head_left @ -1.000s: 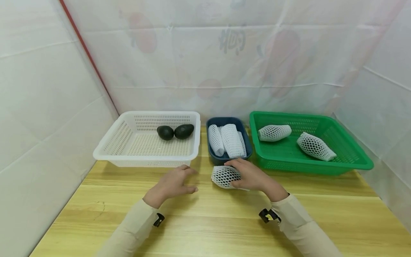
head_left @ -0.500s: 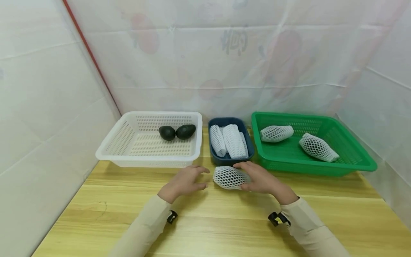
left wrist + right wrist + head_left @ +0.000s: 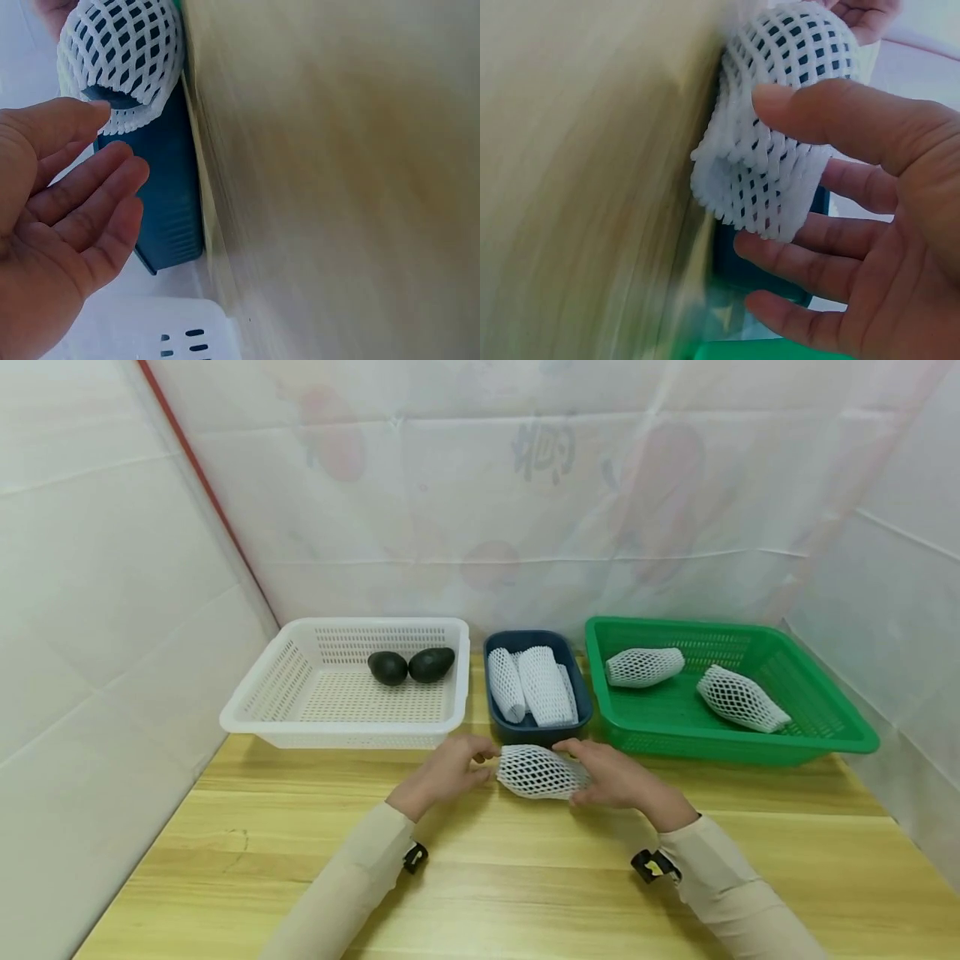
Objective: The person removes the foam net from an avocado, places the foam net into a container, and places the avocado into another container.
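Observation:
A dark avocado in a white foam net sleeve (image 3: 536, 772) lies on the wooden table in front of the small navy bin. Its dark end shows at the sleeve's left opening in the left wrist view. My right hand (image 3: 615, 778) holds the sleeve's right end, thumb on the near side and fingers on the far side; the net (image 3: 780, 150) hangs loose and wide there. My left hand (image 3: 448, 774) is at the left end, its fingers loosely bent. In the left wrist view the left thumb (image 3: 71, 120) overlaps the net's edge; whether it touches is unclear.
A white basket (image 3: 337, 728) with two bare avocados (image 3: 408, 667) stands at the back left. The navy bin (image 3: 525, 735) holds several foam net sleeves (image 3: 543, 687). At the right, a green basket (image 3: 720, 747) contains two netted pieces (image 3: 742, 699). A white sheet hangs behind.
My left hand has moved right, up to the left end of the netted avocado. My right hand has shifted slightly right along the sleeve, leaving more of it visible.

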The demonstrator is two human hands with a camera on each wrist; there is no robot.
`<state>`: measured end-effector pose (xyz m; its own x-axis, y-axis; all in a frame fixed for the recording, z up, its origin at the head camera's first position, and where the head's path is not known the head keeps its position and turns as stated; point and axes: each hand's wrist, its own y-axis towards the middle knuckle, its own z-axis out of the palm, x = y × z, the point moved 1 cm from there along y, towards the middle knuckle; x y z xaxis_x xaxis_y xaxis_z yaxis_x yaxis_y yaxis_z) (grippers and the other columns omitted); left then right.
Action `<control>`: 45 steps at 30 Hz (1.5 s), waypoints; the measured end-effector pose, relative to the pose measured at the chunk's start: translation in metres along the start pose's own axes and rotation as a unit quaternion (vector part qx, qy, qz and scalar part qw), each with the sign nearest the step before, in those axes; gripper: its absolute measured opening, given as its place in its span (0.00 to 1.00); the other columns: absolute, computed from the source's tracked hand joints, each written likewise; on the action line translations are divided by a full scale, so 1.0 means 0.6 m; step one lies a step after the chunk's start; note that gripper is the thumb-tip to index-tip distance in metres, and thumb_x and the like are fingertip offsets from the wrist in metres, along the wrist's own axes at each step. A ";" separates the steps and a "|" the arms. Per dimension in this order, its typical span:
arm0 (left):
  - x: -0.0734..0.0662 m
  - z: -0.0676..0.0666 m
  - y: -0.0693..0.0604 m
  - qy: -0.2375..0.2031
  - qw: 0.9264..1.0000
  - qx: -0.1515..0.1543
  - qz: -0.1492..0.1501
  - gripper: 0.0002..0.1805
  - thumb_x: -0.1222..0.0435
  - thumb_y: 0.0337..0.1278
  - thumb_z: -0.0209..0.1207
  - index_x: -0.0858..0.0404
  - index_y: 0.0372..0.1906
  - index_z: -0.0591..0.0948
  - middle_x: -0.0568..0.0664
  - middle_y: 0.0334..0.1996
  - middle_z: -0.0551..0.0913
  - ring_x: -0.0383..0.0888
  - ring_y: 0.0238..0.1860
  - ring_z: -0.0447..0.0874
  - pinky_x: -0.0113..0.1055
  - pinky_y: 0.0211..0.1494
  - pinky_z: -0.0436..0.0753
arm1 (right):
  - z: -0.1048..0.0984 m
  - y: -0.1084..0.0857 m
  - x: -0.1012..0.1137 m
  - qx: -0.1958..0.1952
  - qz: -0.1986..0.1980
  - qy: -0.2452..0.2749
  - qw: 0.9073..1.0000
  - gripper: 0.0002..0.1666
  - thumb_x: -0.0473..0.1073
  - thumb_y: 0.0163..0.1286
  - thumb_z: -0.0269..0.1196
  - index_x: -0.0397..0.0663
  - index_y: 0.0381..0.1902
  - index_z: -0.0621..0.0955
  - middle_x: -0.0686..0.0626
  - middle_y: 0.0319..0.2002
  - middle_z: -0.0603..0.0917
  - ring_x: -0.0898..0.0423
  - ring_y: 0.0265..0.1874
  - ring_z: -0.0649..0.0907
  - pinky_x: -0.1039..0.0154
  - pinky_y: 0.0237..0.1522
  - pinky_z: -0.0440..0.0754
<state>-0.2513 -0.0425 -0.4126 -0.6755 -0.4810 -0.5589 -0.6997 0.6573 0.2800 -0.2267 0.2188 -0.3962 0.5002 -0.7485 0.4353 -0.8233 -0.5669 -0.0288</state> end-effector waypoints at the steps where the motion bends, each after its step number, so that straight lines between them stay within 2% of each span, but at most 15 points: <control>1: 0.000 0.000 0.002 -0.012 1.000 -0.002 -0.004 0.11 0.72 0.52 0.63 0.68 0.42 0.82 0.55 0.39 0.83 0.47 0.37 0.81 0.35 0.42 0.79 | 0.000 0.000 -0.001 -0.001 -0.001 -0.001 1.000 0.40 0.35 0.48 0.72 0.36 0.60 0.69 0.38 0.53 0.75 0.36 0.54 0.72 0.42 0.53 0.68; 5: -0.001 0.004 0.008 -0.044 0.999 0.002 -0.020 0.10 0.72 0.52 0.63 0.68 0.41 0.82 0.55 0.38 0.83 0.45 0.36 0.82 0.32 0.40 0.79 | 0.001 0.002 -0.006 -0.016 -0.016 -0.007 1.000 0.33 0.33 0.50 0.70 0.37 0.56 0.72 0.41 0.47 0.78 0.40 0.47 0.76 0.45 0.48 0.72; 8: -0.001 0.006 0.012 -0.045 0.999 0.004 -0.023 0.11 0.72 0.52 0.62 0.69 0.42 0.82 0.55 0.38 0.83 0.45 0.36 0.83 0.29 0.38 0.79 | 0.002 0.005 -0.011 -0.029 -0.029 -0.014 0.999 0.29 0.32 0.52 0.68 0.38 0.53 0.73 0.43 0.45 0.79 0.44 0.43 0.78 0.48 0.45 0.74; 14: -0.007 0.009 0.019 -0.022 0.999 -0.002 -0.035 0.17 0.68 0.46 0.68 0.68 0.45 0.82 0.53 0.40 0.84 0.44 0.34 0.82 0.28 0.36 0.78 | 0.004 0.009 -0.015 -0.034 -0.034 -0.011 0.999 0.26 0.30 0.54 0.65 0.40 0.52 0.74 0.45 0.43 0.80 0.47 0.42 0.78 0.51 0.42 0.75; 18: -0.014 0.010 0.023 0.009 0.999 -0.015 -0.042 0.24 0.63 0.41 0.71 0.66 0.48 0.81 0.51 0.41 0.83 0.43 0.34 0.81 0.28 0.35 0.76 | 0.004 0.009 -0.016 -0.039 -0.036 -0.009 0.999 0.25 0.29 0.54 0.65 0.40 0.52 0.74 0.45 0.42 0.81 0.49 0.40 0.79 0.52 0.41 0.76; 21: -0.018 0.011 0.025 0.020 0.998 -0.021 -0.052 0.26 0.61 0.40 0.72 0.64 0.49 0.82 0.48 0.41 0.83 0.42 0.34 0.80 0.28 0.34 0.75 | 0.005 0.009 -0.015 -0.042 -0.036 -0.006 0.998 0.25 0.29 0.54 0.65 0.39 0.52 0.75 0.45 0.42 0.81 0.50 0.39 0.79 0.53 0.40 0.76; 28: -0.014 0.023 0.031 -0.015 0.997 0.009 -0.073 0.26 0.67 0.40 0.71 0.67 0.50 0.80 0.52 0.44 0.82 0.45 0.39 0.81 0.29 0.40 0.77 | 0.007 0.007 -0.016 -0.049 -0.049 -0.002 0.998 0.24 0.28 0.54 0.65 0.38 0.51 0.75 0.46 0.40 0.82 0.50 0.38 0.79 0.53 0.39 0.77; 33: -0.013 0.025 0.034 -0.031 0.996 0.017 -0.081 0.29 0.72 0.39 0.69 0.69 0.53 0.77 0.56 0.43 0.82 0.45 0.35 0.82 0.28 0.38 0.77 | 0.009 0.007 -0.018 -0.055 -0.058 -0.002 0.997 0.24 0.28 0.55 0.64 0.39 0.51 0.75 0.47 0.40 0.82 0.52 0.37 0.80 0.55 0.38 0.77; 39: -0.018 0.018 0.035 -0.007 0.997 0.037 -0.071 0.27 0.72 0.39 0.69 0.69 0.52 0.78 0.56 0.43 0.81 0.47 0.34 0.82 0.28 0.36 0.77 | 0.008 0.011 -0.020 -0.057 -0.065 0.000 0.996 0.23 0.27 0.55 0.64 0.40 0.50 0.75 0.47 0.41 0.82 0.53 0.38 0.80 0.56 0.38 0.77; 45: -0.020 0.017 0.037 0.010 0.997 0.044 -0.065 0.25 0.72 0.40 0.69 0.68 0.51 0.79 0.55 0.42 0.82 0.48 0.34 0.82 0.28 0.35 0.77 | 0.007 0.010 -0.019 -0.054 -0.060 0.005 0.997 0.23 0.27 0.55 0.64 0.40 0.50 0.75 0.47 0.41 0.82 0.52 0.38 0.80 0.55 0.38 0.77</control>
<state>-0.2565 -0.0164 -0.4077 -0.5851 -0.5773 -0.5695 -0.7595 0.6362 0.1355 -0.2363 0.2224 -0.4050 0.5948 -0.6733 0.4392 -0.7819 -0.6114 0.1215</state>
